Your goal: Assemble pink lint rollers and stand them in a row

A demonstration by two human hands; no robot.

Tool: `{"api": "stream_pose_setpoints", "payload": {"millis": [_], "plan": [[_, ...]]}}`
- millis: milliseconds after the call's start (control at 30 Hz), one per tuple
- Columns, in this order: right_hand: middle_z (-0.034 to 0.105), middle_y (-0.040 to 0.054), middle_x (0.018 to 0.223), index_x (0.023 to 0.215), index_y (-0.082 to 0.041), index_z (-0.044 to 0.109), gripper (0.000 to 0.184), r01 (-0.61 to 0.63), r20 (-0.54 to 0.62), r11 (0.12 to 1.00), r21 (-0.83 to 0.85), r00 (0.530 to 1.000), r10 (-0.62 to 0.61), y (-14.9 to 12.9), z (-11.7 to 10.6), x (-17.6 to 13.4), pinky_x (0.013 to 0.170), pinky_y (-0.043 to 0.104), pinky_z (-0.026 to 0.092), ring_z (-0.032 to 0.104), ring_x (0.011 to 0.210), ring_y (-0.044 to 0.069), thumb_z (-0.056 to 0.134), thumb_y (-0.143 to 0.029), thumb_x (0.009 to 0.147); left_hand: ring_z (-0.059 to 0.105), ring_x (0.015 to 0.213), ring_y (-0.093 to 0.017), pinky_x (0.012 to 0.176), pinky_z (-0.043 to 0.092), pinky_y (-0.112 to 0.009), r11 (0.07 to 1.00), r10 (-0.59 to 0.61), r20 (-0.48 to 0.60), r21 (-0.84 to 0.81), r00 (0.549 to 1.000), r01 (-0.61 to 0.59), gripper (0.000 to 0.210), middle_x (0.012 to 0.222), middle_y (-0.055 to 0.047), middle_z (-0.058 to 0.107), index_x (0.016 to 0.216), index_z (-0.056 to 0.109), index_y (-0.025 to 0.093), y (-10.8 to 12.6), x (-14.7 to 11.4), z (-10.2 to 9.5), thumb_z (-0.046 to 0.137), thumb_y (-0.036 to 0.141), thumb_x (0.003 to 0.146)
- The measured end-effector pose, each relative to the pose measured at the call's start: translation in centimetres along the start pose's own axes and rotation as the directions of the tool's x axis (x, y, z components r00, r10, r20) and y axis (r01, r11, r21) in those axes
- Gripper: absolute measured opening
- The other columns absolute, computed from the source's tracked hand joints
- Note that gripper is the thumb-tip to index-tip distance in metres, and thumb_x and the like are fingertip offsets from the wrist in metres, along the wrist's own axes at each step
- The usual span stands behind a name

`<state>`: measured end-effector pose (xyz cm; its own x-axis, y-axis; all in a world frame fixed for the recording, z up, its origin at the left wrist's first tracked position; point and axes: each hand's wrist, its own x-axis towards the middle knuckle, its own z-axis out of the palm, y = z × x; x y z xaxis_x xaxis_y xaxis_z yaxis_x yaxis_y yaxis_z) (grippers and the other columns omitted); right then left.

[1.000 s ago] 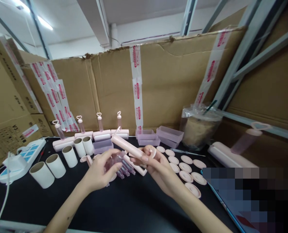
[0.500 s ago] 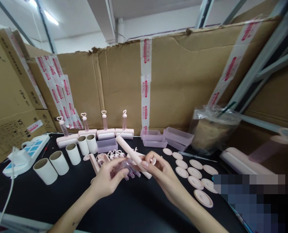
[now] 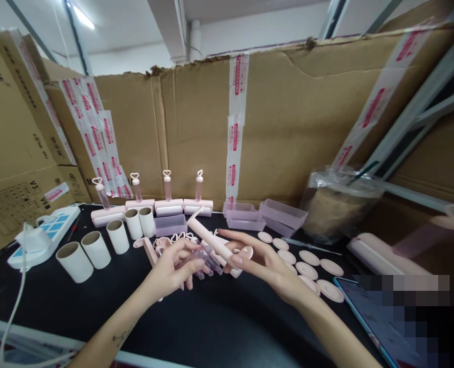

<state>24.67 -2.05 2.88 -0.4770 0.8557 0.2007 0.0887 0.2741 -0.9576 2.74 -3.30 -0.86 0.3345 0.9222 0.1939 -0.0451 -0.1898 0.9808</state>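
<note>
Held at its lower right end between the thumb and fingers of my right hand [image 3: 267, 260] is a pale pink lint roller frame [image 3: 211, 240], tilted up to the left; the index finger stretches along above it. My left hand [image 3: 176, 266] is curled, thumb toward the fingertips, beside the frame; what lies inside its fingers is hidden. Translucent purple handles [image 3: 210, 261] with heart-shaped ends lie in a bunch behind and beside the left hand. More pink frames [image 3: 148, 254] lie to its left, partly covered.
Along the cardboard wall [image 3: 196, 128] stand assembled lint rollers [image 3: 169, 206]. White paper rolls [image 3: 95, 250] and a power strip [image 3: 45, 235] are at left. Purple trays [image 3: 282, 217], round pink caps [image 3: 307, 271], a screwdriver [image 3: 313, 246], a bagged drink [image 3: 334, 209] and a phone [image 3: 364, 312] are at right.
The right index finger has straightened out over the frame, and the right hand has shifted slightly right. The left hand's fingertips now show below its thumb. The view has shifted a little.
</note>
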Motion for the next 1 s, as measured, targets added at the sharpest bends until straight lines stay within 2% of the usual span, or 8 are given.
{"api": "stream_pose_setpoints", "payload": {"millis": [100, 233, 333, 433, 633, 733, 833, 1000], "plan": [[0.071, 0.0034, 0.088, 0.128, -0.026, 0.051, 0.053, -0.02, 0.052, 0.999, -0.036, 0.998, 0.022, 0.0, -0.7, 0.0, 0.073, 0.038, 0.049, 0.065, 0.075, 0.022, 0.062, -0.037, 0.078, 0.054, 0.039, -0.009, 0.034, 0.037, -0.016, 0.999, -0.041, 0.002, 0.026, 0.999, 0.041, 0.038, 0.06, 0.002, 0.06, 0.094, 0.052, 0.016, -0.3, 0.1, 0.1, 0.066, 0.045, 0.074], [0.072, 0.0055, 0.094, 0.12, -0.023, 0.061, 0.045, -0.009, 0.052, 0.994, -0.11, 0.999, 0.015, 0.8, -1.3, 0.2, 0.075, 0.04, 0.048, 0.065, 0.08, 0.025, 0.061, -0.036, 0.077, 0.055, 0.039, -0.01, 0.035, 0.041, -0.016, 0.997, -0.068, -0.02, 0.02, 0.997, 0.068, 0.039, 0.05, 0.006, 0.051, 0.095, 0.056, 0.015, -0.5, 0.3, 0.5, 0.066, 0.046, 0.073], [0.072, 0.0063, 0.098, 0.115, -0.022, 0.065, 0.042, 0.003, 0.016, 0.988, -0.152, 1.0, -0.001, 1.5, -1.1, 0.4, 0.072, 0.038, 0.049, 0.064, 0.078, 0.024, 0.063, -0.037, 0.077, 0.057, 0.04, -0.011, 0.034, 0.043, -0.017, 0.996, -0.084, -0.056, -0.011, 0.995, 0.084, 0.043, 0.056, 0.004, 0.057, 0.098, 0.056, 0.013, -0.3, 0.4, 0.6, 0.065, 0.047, 0.073], [0.073, 0.0046, 0.087, 0.12, -0.021, 0.062, 0.045, 0.001, 0.026, 0.991, -0.132, 1.0, 0.002, 1.7, -0.6, 0.4, 0.064, 0.034, 0.048, 0.062, 0.068, 0.02, 0.061, -0.04, 0.079, 0.056, 0.038, -0.009, 0.03, 0.04, -0.015, 0.996, -0.087, -0.068, -0.017, 0.994, 0.086, 0.044, 0.068, -0.002, 0.064, 0.099, 0.056, 0.013, -0.2, 0.3, 0.4, 0.064, 0.047, 0.073], [0.069, 0.0044, 0.088, 0.122, -0.021, 0.059, 0.045, 0.058, 0.048, 0.975, -0.213, 0.998, -0.048, 1.7, -0.4, 0.6, 0.06, 0.029, 0.043, 0.054, 0.065, 0.015, 0.062, -0.037, 0.079, 0.046, 0.035, -0.003, 0.026, 0.032, -0.011, 0.998, -0.068, 0.006, 0.015, 0.998, 0.068, 0.038, 0.078, -0.008, 0.067, 0.095, 0.06, 0.011, -0.1, 0.1, 0.0, 0.058, 0.045, 0.08], [0.067, 0.0076, 0.099, 0.124, -0.019, 0.057, 0.045, 0.127, 0.094, 0.959, -0.255, 0.99, -0.106, 2.0, -0.4, 0.7, 0.07, 0.031, 0.045, 0.057, 0.078, 0.018, 0.06, -0.036, 0.082, 0.044, 0.034, -0.002, 0.025, 0.031, -0.012, 0.996, -0.09, 0.038, 0.004, 0.995, 0.09, 0.04, 0.077, -0.009, 0.066, 0.095, 0.06, 0.009, 0.1, 0.1, 0.1, 0.057, 0.046, 0.08], [0.064, 0.0106, 0.109, 0.123, -0.018, 0.058, 0.044, 0.162, 0.114, 0.936, -0.312, 0.985, -0.133, 2.1, -0.1, 0.6, 0.088, 0.036, 0.043, 0.056, 0.101, 0.023, 0.057, -0.038, 0.084, 0.043, 0.032, -0.003, 0.024, 0.03, -0.012, 0.993, -0.12, 0.0, 0.0, 0.993, 0.12, 0.043, 0.073, -0.007, 0.065, 0.096, 0.058, 0.009, -0.1, 0.2, 0.3, 0.059, 0.048, 0.078], [0.06, 0.0122, 0.119, 0.123, -0.017, 0.059, 0.043, 0.145, 0.118, 0.912, -0.385, 0.987, -0.107, 1.9, 0.4, 0.2, 0.097, 0.041, 0.038, 0.051, 0.113, 0.027, 0.053, -0.04, 0.087, 0.041, 0.03, -0.003, 0.026, 0.027, -0.013, 0.999, -0.038, -0.067, 0.019, 0.997, 0.039, 0.039, 0.065, -0.001, 0.061, 0.091, 0.054, 0.012, -1.0, 0.2, 0.8, 0.06, 0.047, 0.077]]}}
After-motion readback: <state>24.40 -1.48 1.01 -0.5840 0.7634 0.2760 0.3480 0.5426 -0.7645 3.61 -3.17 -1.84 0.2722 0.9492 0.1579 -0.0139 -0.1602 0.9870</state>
